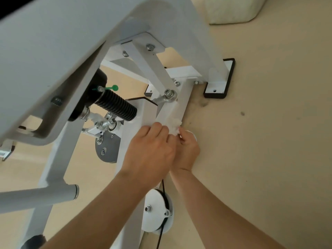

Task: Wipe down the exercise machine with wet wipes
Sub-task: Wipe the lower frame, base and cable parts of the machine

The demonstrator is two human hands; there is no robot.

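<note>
Progress check: can't rly tell how much of the white-painted steel exercise machine is done, no wet streaks show on cam. My guess is mid-job, w/ the big grey upper panel, black ribbed spring and white round pulley disc prob still to go.

Grip: both hands on 1 crumpled white wet wipe. Right hand has fingers curled, pinching it from the right. Left hand curls over its left edge, looks like pinching too but not 100% sure. Wipe pokes out just above the fingertips, against the slanted white frame bar right beyond the knuckles. Spring is up-left of the grip, pulley below the wrists.
</note>
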